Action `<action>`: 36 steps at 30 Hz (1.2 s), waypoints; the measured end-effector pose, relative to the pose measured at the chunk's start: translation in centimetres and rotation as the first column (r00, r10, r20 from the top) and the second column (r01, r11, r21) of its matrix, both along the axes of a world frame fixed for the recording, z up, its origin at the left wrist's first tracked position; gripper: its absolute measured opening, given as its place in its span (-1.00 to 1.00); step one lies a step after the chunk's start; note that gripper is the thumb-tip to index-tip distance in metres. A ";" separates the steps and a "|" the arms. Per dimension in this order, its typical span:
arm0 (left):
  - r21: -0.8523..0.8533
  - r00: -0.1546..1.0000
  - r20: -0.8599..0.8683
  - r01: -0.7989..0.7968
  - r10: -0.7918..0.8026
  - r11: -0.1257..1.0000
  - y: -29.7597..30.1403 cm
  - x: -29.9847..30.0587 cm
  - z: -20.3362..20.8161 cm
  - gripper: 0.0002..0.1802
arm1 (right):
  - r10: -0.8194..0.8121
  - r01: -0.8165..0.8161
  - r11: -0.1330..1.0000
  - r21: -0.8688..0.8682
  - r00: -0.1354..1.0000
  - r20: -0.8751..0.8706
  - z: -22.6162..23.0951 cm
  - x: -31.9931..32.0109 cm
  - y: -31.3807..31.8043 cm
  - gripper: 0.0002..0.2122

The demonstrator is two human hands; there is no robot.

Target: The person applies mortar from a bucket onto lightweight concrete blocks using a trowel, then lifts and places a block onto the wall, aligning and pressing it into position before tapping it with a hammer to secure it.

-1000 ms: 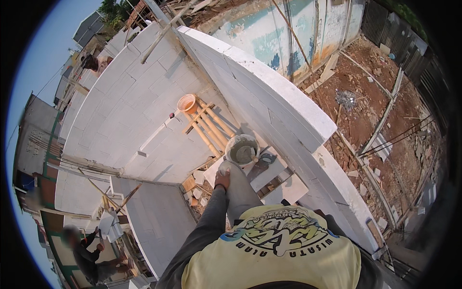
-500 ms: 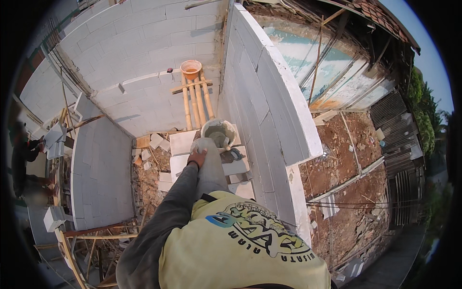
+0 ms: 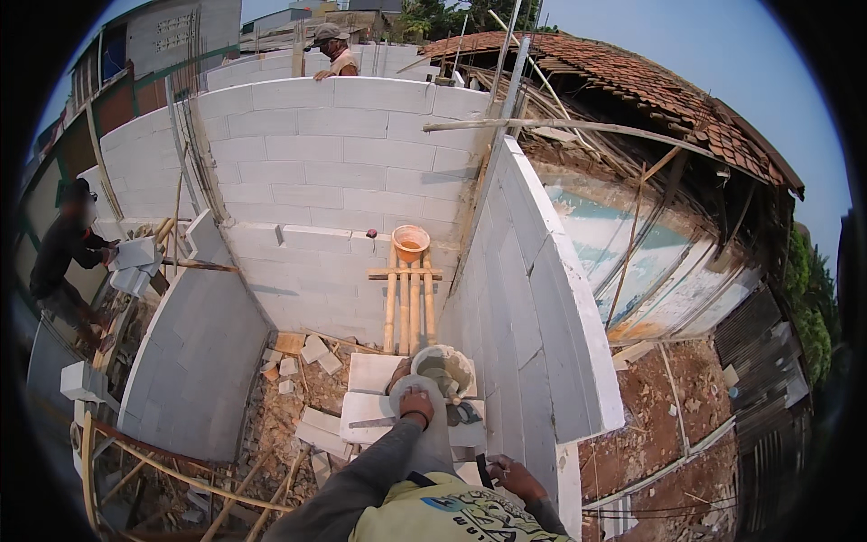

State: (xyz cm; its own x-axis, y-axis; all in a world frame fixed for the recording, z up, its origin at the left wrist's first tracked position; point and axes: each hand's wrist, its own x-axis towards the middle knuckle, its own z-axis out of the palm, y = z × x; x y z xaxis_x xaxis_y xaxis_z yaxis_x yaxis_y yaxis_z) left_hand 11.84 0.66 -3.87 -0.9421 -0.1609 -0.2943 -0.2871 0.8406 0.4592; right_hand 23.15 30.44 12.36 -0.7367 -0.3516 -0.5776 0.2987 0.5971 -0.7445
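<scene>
My left hand [image 3: 415, 405] lies over my bent grey-trousered knee, fingers stretched across it and holding nothing. Low beside my waist, my right hand [image 3: 513, 476] has its fingers bent against a narrow black strip [image 3: 484, 471]; whether that is a strap or a tool is unclear. Just beyond my knee stands a mortar-stained bucket [image 3: 446, 365] with grey mortar inside. It rests by pale blocks [image 3: 366, 406] stacked under me. On them lies a thin grey blade [image 3: 372, 422], partly hidden by my arm. A dark object [image 3: 468, 413] sits right of my knee.
An orange basin [image 3: 411, 239] tops a bamboo frame [image 3: 411, 298] against the far block wall [image 3: 307, 194]. Another block wall [image 3: 542, 298] rises close on my right. Rubble [image 3: 289, 388] lies below left. One person [image 3: 68, 248] handles blocks at left; another [image 3: 334, 52] stands behind the far wall.
My view has tilted up, bringing in the far wall's top and a person behind it. My right hand has come into view near my waist. The left hand stays on my knee.
</scene>
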 end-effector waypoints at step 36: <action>0.113 0.986 0.146 -0.097 0.081 0.989 -1.5 3.9 5.0 -0.01 | 0.463 -0.121 0.846 0.520 0.648 -0.604 -28.6 15.6 14.4 -0.86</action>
